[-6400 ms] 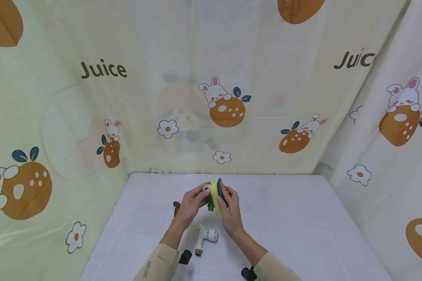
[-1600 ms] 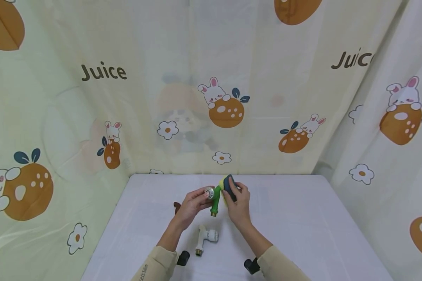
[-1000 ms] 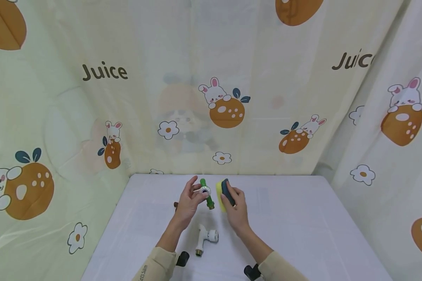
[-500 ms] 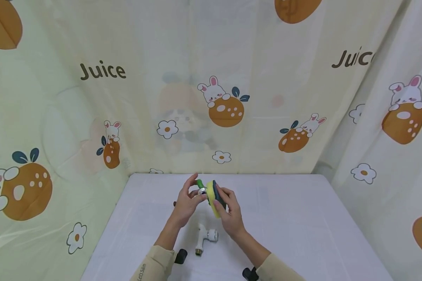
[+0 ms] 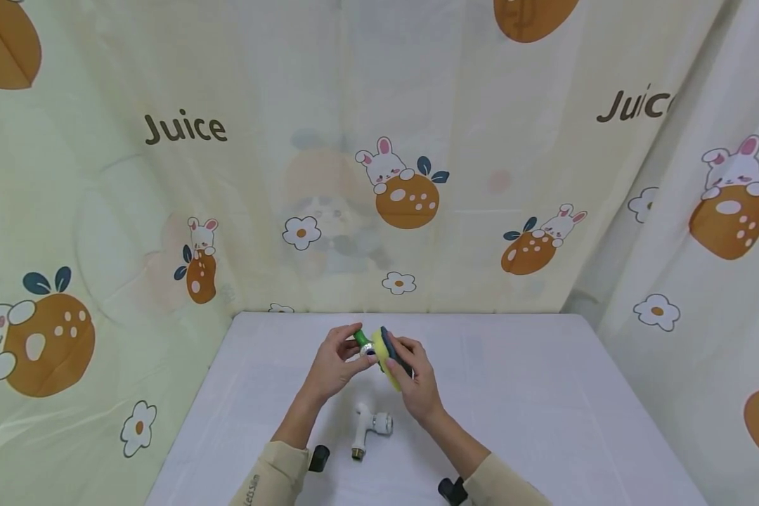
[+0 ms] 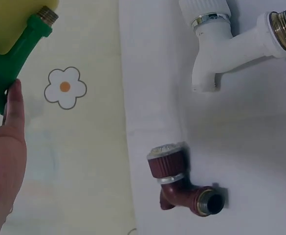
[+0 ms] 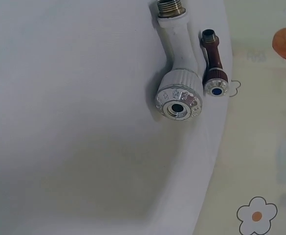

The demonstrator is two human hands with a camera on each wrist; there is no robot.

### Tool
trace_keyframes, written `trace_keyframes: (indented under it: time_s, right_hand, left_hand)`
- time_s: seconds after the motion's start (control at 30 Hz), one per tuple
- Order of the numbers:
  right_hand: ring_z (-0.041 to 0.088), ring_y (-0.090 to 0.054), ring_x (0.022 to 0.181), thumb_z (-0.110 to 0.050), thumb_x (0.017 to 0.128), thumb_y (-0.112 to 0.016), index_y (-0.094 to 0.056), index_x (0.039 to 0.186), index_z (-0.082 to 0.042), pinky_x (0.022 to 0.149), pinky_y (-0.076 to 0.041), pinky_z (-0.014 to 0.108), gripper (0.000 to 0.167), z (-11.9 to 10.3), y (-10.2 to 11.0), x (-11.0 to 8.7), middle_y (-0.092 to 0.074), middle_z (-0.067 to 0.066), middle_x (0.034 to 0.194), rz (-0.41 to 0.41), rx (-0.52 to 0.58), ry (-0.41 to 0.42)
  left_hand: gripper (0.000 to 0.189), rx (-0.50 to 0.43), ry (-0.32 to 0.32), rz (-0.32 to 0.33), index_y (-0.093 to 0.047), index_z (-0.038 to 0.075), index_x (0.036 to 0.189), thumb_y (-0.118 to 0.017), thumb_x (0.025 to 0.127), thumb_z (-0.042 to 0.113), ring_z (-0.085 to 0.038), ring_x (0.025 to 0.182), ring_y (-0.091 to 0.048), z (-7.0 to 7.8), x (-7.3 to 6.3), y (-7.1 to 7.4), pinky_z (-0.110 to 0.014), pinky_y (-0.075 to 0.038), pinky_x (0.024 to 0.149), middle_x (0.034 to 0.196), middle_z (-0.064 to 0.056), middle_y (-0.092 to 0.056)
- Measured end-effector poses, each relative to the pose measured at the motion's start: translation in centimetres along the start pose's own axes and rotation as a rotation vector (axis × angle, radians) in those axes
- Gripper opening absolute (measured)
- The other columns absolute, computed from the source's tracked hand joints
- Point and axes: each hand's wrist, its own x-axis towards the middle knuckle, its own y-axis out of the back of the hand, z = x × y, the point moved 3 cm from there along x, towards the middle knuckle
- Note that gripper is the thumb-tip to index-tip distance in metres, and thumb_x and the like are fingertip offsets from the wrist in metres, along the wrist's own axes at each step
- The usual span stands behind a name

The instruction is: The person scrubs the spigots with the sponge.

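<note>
My left hand [image 5: 329, 364] holds a green water tap [image 5: 361, 338] up above the table, with fingertips at its upper end and the thumb near its silvery knob. My right hand [image 5: 422, 385] grips a sponge [image 5: 379, 344], yellow with a dark scouring pad, its yellow face against the tap. The sponge covers the tap's lower part in the head view. In the left wrist view, the tap [image 6: 16, 58] shows its brass thread, and the yellow sponge [image 6: 8, 22] touches its body. The right wrist view catches only a sliver of hand at its right edge.
A white tap [image 5: 362, 430] lies on the white-covered table [image 5: 512, 393] below the hands. Near it in the left wrist view is a smaller maroon tap [image 6: 178, 181]. Behind the table hangs a printed curtain [image 5: 468, 267]. Black wrist mounts [image 5: 319, 458] sit by both sleeves.
The sponge came away from the green tap about a second ago, then returned leftward against it. The tap has turned in the left hand, whose raised index finger has bent down onto its end.
</note>
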Motion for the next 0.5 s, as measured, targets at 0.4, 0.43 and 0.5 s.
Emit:
trace_keyframes:
  time_s: [0.4, 0.43, 0.5]
  right_hand:
    - [0.024, -0.046, 0.125, -0.027, 0.105, -0.06, -0.059, 0.148, -0.026, 0.1, -0.044, 0.041, 0.043, 0.3, 0.1, 0.4, -0.054, 0.006, 0.142, -0.036, -0.081, -0.039]
    - [0.024, -0.046, 0.124, -0.027, 0.105, -0.061, -0.06, 0.148, -0.025, 0.098, -0.044, 0.041, 0.043, 0.5, 0.1, 0.5, -0.054, 0.006, 0.141, -0.034, -0.1, -0.041]
    - [0.025, -0.046, 0.122, -0.028, 0.105, -0.062, -0.06, 0.148, -0.025, 0.095, -0.043, 0.04, 0.043, 0.9, 0.2, 0.6, -0.055, 0.007, 0.139, -0.03, -0.142, -0.049]
  left_hand:
    - [0.081, -0.053, 0.085, -0.075, -0.052, 0.022, 0.149, -0.093, 0.079, 0.019, -0.03, 0.135, -0.058, 0.5, -0.5, 0.2, -0.037, -0.056, 0.103, 0.153, -0.004, -0.048]
    - [0.081, -0.055, 0.077, -0.085, -0.052, 0.022, 0.149, -0.093, 0.079, 0.019, -0.03, 0.135, -0.058, 0.6, -0.5, 0.1, -0.037, -0.055, 0.103, 0.153, -0.004, -0.048]
    - [0.082, -0.056, 0.056, -0.105, -0.051, 0.019, 0.15, -0.092, 0.079, 0.019, -0.032, 0.135, -0.058, 0.9, -0.6, -0.1, -0.037, -0.055, 0.104, 0.154, -0.008, -0.048]
